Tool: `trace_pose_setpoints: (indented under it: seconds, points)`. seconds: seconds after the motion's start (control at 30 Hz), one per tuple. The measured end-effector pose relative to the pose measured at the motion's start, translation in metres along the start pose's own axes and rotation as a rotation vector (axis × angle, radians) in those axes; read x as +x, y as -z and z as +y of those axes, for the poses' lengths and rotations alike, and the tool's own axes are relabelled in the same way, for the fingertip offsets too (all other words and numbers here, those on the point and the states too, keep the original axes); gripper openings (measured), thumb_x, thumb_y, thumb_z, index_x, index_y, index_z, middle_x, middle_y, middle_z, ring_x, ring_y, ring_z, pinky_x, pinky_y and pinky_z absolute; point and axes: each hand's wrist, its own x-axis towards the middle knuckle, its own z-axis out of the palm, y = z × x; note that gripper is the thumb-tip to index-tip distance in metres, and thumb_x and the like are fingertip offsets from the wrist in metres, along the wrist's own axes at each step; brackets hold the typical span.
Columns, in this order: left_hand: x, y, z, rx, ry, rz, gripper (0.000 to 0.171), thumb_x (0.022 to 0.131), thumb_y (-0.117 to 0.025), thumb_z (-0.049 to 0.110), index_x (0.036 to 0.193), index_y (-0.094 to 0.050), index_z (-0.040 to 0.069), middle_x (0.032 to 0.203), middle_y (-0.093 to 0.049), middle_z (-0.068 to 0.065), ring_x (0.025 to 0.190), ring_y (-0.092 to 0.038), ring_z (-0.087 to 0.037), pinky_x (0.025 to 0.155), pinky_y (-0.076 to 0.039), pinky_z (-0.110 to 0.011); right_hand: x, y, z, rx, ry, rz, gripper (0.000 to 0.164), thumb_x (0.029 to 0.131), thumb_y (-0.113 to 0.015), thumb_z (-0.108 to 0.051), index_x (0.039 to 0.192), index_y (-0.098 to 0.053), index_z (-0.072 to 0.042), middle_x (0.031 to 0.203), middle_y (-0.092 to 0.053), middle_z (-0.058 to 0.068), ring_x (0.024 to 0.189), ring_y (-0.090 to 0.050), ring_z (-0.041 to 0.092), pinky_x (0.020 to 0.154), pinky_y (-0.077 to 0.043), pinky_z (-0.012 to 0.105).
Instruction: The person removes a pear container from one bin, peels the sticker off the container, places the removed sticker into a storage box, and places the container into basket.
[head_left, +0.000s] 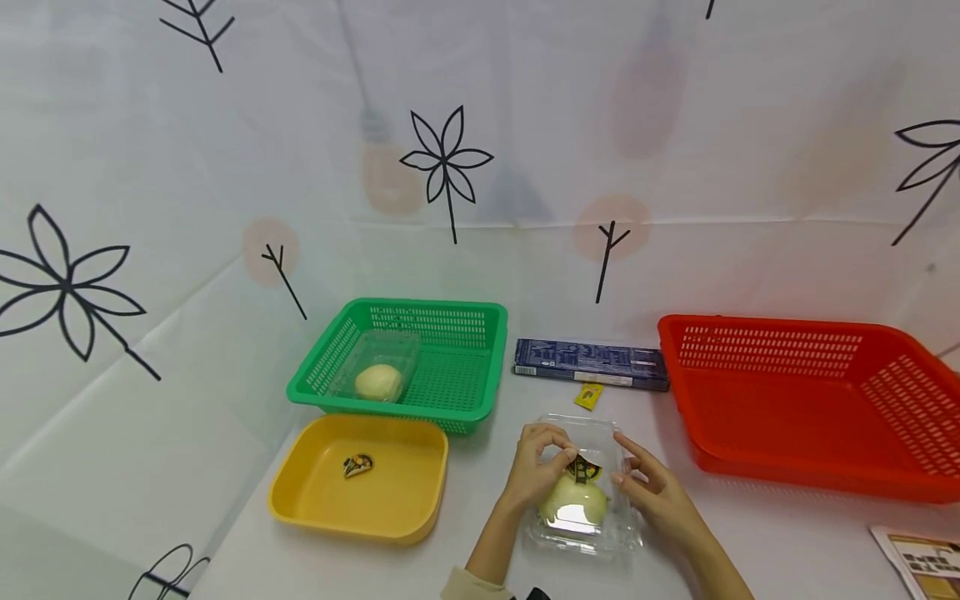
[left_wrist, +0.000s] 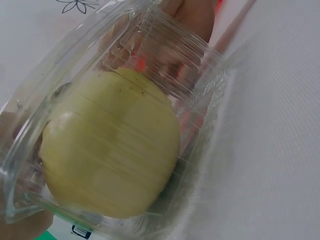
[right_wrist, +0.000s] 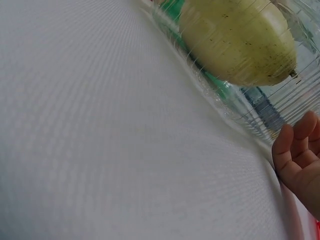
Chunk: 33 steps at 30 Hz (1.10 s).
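Note:
A clear plastic clamshell container with its lid down lies on the white table. Inside sits a pale yellow-green fruit that looks like a melon; its stem end shows in the right wrist view. On the lid is a dark sticker with yellow print. My left hand reaches over the lid, with thumb and forefinger pinching the sticker's left edge. My right hand holds the container's right side, its fingertips on the plastic wall. The clear plastic partly blurs the left fingers in the left wrist view.
A green basket at the back left holds another clear container with a pale fruit. In front, a yellow tub has a similar sticker inside. A dark blue box, small yellow packet and red basket stand behind and right.

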Motion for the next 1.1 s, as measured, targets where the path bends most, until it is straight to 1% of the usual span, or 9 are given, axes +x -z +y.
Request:
trace_pose_setpoints:
  seconds: [0.17,0.27,0.4,0.63,0.73,0.83,0.93,1.0,1.1]
  points:
    - [0.002,-0.006,-0.025,0.0,0.04,0.02,0.005,0.081,-0.065,-0.001,0.077,-0.065,-0.004,0.09,-0.062,-0.016,0.099,-0.045,-0.016,0.092,-0.032,-0.029,0.0,0.0,0.0,-0.007,-0.009,0.011,0.056,0.09,-0.057,0.0,0.141,-0.036,-0.001,0.097,-0.044,0.012,0.072,-0.053,0.008,0.052,-0.038,0.024]
    - [0.002,-0.006,-0.031,-0.011,0.042,0.028,0.005,0.081,-0.067,0.003,0.078,-0.066,-0.001,0.09,-0.06,-0.011,0.099,-0.046,-0.013,0.094,-0.032,-0.031,-0.001,0.0,0.0,-0.009,-0.009,0.015,0.056,0.089,-0.058,0.0,0.141,-0.037,0.0,0.097,-0.044,0.012,0.071,-0.053,0.008,0.051,-0.038,0.025]
    - [0.0,-0.006,-0.03,-0.023,0.041,0.039,0.005,0.081,-0.067,0.004,0.08,-0.066,-0.001,0.091,-0.058,-0.01,0.099,-0.046,-0.015,0.096,-0.032,-0.032,0.0,0.0,0.0,-0.003,0.001,0.009,0.056,0.09,-0.057,0.001,0.141,-0.037,-0.001,0.097,-0.043,0.012,0.073,-0.051,0.008,0.05,-0.037,0.025]
    - [0.0,-0.006,-0.019,-0.036,0.081,0.037,0.004,0.081,-0.063,-0.004,0.081,-0.064,-0.008,0.091,-0.057,-0.019,0.098,-0.047,-0.02,0.097,-0.031,-0.034,0.0,-0.001,0.0,0.006,0.023,0.008,0.055,0.09,-0.057,0.002,0.142,-0.038,-0.003,0.096,-0.044,0.011,0.075,-0.05,0.008,0.049,-0.036,0.026]
    - [0.0,-0.006,-0.02,-0.041,0.09,0.041,0.004,0.082,-0.063,-0.003,0.081,-0.064,-0.007,0.092,-0.057,-0.017,0.097,-0.047,-0.016,0.097,-0.031,-0.033,0.0,-0.001,0.0,0.003,0.018,0.01,0.055,0.09,-0.057,0.002,0.142,-0.039,-0.003,0.096,-0.043,0.011,0.075,-0.051,0.008,0.049,-0.036,0.026]
    - [0.0,-0.006,-0.025,-0.057,0.084,0.046,0.005,0.082,-0.064,0.001,0.081,-0.066,-0.004,0.092,-0.058,-0.012,0.095,-0.047,-0.012,0.095,-0.033,-0.035,-0.001,-0.001,-0.001,-0.001,0.002,0.013,0.055,0.09,-0.057,0.001,0.142,-0.038,-0.003,0.096,-0.043,0.011,0.074,-0.051,0.008,0.048,-0.035,0.025]
    - [0.0,-0.006,-0.03,-0.083,0.064,0.045,0.007,0.082,-0.065,0.004,0.082,-0.067,-0.003,0.09,-0.058,-0.011,0.093,-0.047,-0.013,0.092,-0.035,-0.036,-0.001,-0.001,-0.001,-0.003,-0.02,0.021,0.055,0.09,-0.057,0.0,0.142,-0.039,-0.005,0.096,-0.043,0.011,0.073,-0.051,0.009,0.049,-0.036,0.025]
    - [0.0,-0.005,-0.031,-0.096,0.047,0.043,0.008,0.083,-0.065,0.005,0.083,-0.067,-0.003,0.089,-0.059,-0.011,0.091,-0.047,-0.015,0.09,-0.036,-0.035,-0.002,-0.001,-0.001,-0.001,-0.03,0.025,0.055,0.09,-0.057,0.0,0.142,-0.039,-0.006,0.096,-0.043,0.011,0.071,-0.051,0.009,0.049,-0.036,0.025]
    - [0.0,-0.004,-0.03,-0.1,0.025,0.039,0.01,0.083,-0.065,0.006,0.083,-0.067,-0.003,0.087,-0.06,-0.014,0.088,-0.047,-0.017,0.085,-0.035,-0.029,-0.002,-0.001,-0.002,0.001,-0.037,0.029,0.055,0.09,-0.057,0.0,0.142,-0.039,-0.007,0.093,-0.043,0.009,0.068,-0.051,0.009,0.049,-0.035,0.025]
